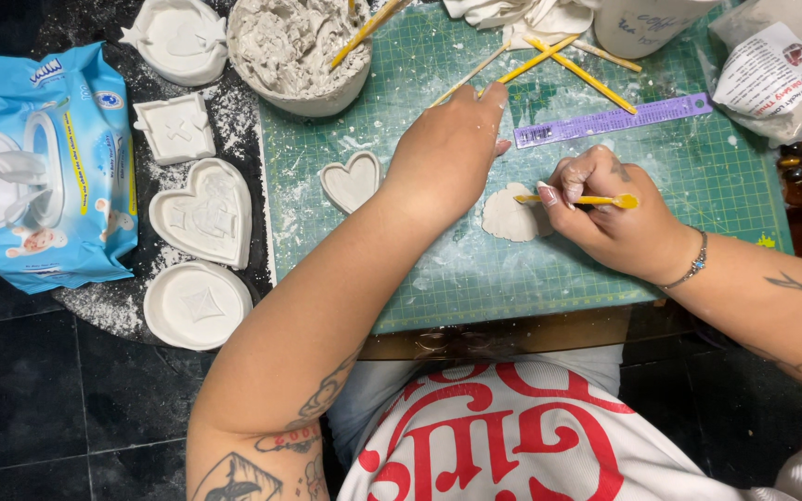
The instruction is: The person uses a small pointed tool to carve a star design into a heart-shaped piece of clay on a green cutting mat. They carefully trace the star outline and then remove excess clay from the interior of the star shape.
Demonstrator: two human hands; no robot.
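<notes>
One shell-shaped clay piece lies on the green mat, where the right hand pinches a yellow tool against its edge and the left hand rests beside it, fingers curled. Judging by the small heart nearby and four cast pieces left of the mat, much shaping is done; the bowl holds more clay.
</notes>
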